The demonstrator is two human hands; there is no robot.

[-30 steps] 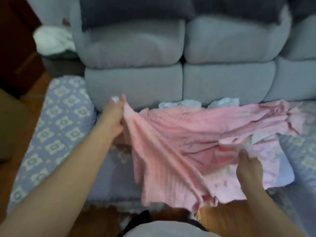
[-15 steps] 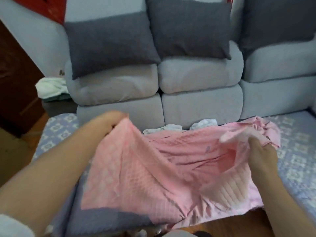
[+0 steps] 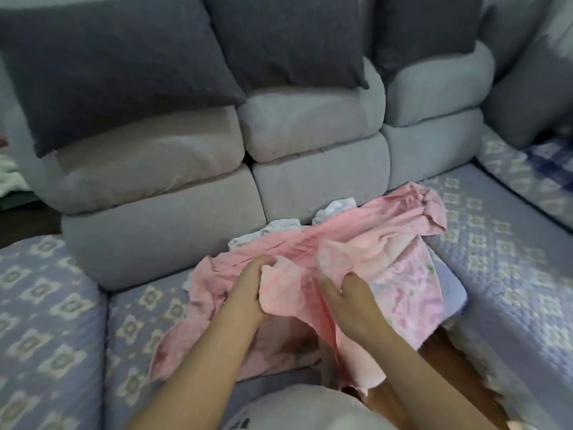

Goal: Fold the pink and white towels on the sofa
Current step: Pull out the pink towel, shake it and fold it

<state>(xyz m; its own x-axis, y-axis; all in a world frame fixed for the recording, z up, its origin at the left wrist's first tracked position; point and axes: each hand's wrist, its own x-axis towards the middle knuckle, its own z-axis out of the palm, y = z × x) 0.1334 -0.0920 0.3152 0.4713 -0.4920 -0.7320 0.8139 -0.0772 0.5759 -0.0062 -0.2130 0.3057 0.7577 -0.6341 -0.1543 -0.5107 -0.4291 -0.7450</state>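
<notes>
At the far left edge a pale crumpled cloth [image 3: 7,181] lies beyond the sofa's arm, too blurred to name; the sofa [image 3: 161,231] is grey, with plump rounded back sections, and three dark grey square cushions [image 3: 117,66] lean upright along them; its seat carries a lilac quilted cover [image 3: 46,305] printed with cream flower shapes.

The pink towel [image 3: 356,240] lies bunched on that cover in front of the middle back section; its long axis runs from the near left, where a loose end trails towards the seat's front edge, up to the far right, where a rumpled corner points at the sofa's back; the weave looks waffled or ribbed, soft and deeply creased.

The left hand [image 3: 248,293] comes in from the lower left, forearm bare and angled up to the right; its fingers are curled into a grip that bunches a fold of the pink towel, knuckles facing the camera.

Behind the pink towel, touching the foot of the sofa's back, a white towel [image 3: 336,207] shows as small crumpled peaks.

The right hand [image 3: 350,293] reaches in from the lower right, just beside the left; its thumb and fingers pinch a raised flap of the pink towel, the rest hanging below the wrist over the seat's front edge.

Under the pink towel's right side lies a paler pink cloth [image 3: 412,293] with faint flower prints, flat on the cover.
</notes>
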